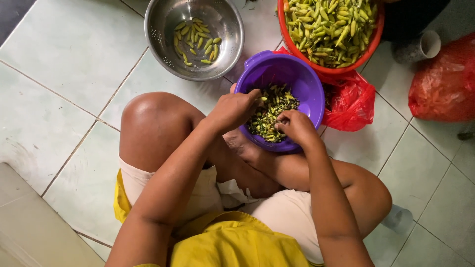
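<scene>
Left hand [232, 110] and right hand [296, 126]: both curled over purple bowl [302, 81], fingertips pinched among stems [269, 116] inside; grip contents unclear. Step, judged: destemming chillies. Beyond: steel colander [163, 29] with stemmed chillies, red basket [283, 27]. Next calls for a fresh chilli.

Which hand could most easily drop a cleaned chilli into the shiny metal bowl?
Probably the left hand: it is at the round purple plastic bowl's left rim, nearer the round steel colander. The right hand sits farther away.
</scene>
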